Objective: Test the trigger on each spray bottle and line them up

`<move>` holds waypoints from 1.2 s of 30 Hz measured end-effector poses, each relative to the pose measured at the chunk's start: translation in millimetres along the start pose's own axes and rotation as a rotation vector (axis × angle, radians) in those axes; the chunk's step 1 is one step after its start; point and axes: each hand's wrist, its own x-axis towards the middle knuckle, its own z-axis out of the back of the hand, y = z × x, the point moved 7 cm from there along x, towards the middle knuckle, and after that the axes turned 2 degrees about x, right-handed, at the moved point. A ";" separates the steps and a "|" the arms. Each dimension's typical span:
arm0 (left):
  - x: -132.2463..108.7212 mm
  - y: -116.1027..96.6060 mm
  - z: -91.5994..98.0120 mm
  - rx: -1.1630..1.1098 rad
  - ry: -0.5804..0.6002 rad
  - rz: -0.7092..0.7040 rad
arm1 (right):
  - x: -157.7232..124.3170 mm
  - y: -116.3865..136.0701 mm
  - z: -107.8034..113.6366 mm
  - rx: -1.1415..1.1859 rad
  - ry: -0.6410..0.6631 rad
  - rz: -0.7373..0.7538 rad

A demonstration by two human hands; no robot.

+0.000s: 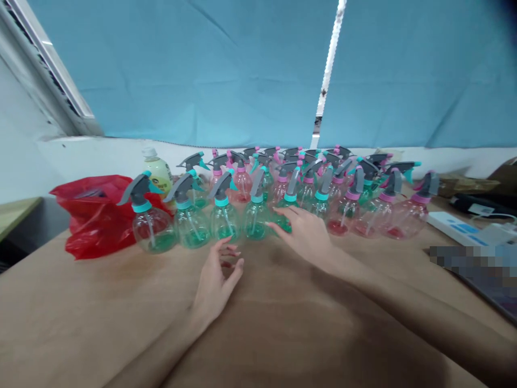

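Observation:
Rows of small clear spray bottles with grey trigger heads stand upright across the table, some green with teal collars, others pink. My right hand (305,231) reaches to the front row, thumb and fingers apart, beside a green spray bottle (255,221). Its fingers partly cover another green spray bottle (290,200); whether they touch it I cannot tell. My left hand (218,277) hovers over the table, fingers loosely curled and apart, holding nothing. Just beyond it stands a green spray bottle (226,220). A pink spray bottle (341,215) is right of my right hand.
At the left sits a red plastic bag (95,221), with a pale capped bottle (158,171) behind it. On the right lie a white power strip (456,227), a black object (480,207) and a dark, pixelated flat object (480,275). A blue curtain (242,70) hangs behind the table (258,334).

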 end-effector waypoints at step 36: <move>60.9 -75.6 -67.9 0.018 0.090 -0.069 | -30.0 -42.5 7.0 0.118 0.021 -0.174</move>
